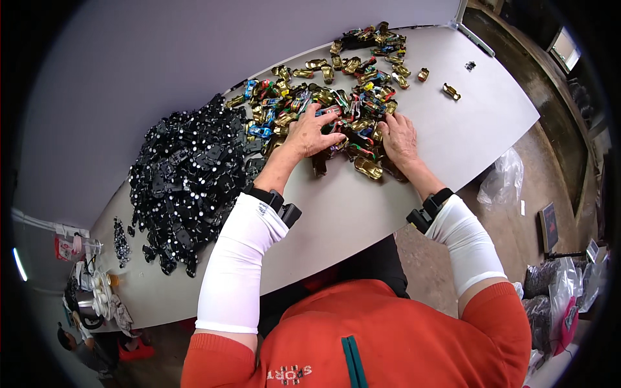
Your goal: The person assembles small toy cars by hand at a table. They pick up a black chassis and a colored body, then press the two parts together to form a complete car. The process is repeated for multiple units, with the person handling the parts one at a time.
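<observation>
Toy car bodies (336, 97), gold and multicoloured, are lying heaped at upper centre of the grey surface (349, 213), both hands spread flat on the pile's near edge, left hand (315, 132), right hand (400, 139), apparently sorting, while black chassis parts (187, 174) are sitting apart at left.

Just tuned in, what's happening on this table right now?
A person in white arm sleeves has both hands in a heap of small gold and coloured toy car bodies on a grey table. The left hand is spread over the pieces; the right hand lies flat beside it. A large pile of black parts sits to the left. A few gold bodies lie apart at the right.
</observation>
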Tool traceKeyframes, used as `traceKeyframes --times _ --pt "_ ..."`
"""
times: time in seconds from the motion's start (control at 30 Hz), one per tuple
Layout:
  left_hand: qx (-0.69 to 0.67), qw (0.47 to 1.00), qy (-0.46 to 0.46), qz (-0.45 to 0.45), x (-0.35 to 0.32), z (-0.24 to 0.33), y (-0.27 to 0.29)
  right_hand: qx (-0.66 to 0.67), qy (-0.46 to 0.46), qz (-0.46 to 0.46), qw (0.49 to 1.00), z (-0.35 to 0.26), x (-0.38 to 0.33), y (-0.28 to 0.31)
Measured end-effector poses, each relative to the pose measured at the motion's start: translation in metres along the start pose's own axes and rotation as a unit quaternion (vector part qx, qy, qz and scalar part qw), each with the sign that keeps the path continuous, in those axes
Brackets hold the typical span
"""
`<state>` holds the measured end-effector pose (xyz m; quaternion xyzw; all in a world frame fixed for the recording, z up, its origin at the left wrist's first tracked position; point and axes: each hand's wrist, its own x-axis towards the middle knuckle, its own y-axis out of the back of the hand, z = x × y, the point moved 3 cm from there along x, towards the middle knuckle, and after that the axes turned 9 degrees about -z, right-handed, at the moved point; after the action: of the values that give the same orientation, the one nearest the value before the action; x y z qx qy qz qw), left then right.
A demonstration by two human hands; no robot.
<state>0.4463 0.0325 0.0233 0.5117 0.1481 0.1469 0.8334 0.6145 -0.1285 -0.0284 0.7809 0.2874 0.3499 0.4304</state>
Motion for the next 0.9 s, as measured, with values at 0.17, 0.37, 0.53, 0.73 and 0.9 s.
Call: traceKeyframes --times 0.17,0.37,0.53,0.73,0.9 --pt "0.034 0.999 0.01 0.021 -0.034 -0.018 -0.004 0.005 -0.037 -0.009 0.999 -0.044 -0.019 -0.007" --pt "0.019 0.985 -0.046 0.164 -0.089 -0.031 0.008 0.025 -0.035 -0.024 0.999 -0.081 -0.032 -0.027" --pt "-0.018 0.963 -0.029 0.269 -0.166 -0.026 0.019 0.031 -0.017 -0.033 0.999 -0.103 -0.037 -0.039" --pt "-0.09 0.955 0.032 0.279 -0.301 -0.037 -0.015 0.052 0.04 -0.065 0.996 -0.064 -0.015 -0.05" --pt "-0.049 0.945 0.062 0.317 -0.371 -0.055 -0.032 0.015 0.035 -0.041 0.998 -0.053 -0.018 -0.021"
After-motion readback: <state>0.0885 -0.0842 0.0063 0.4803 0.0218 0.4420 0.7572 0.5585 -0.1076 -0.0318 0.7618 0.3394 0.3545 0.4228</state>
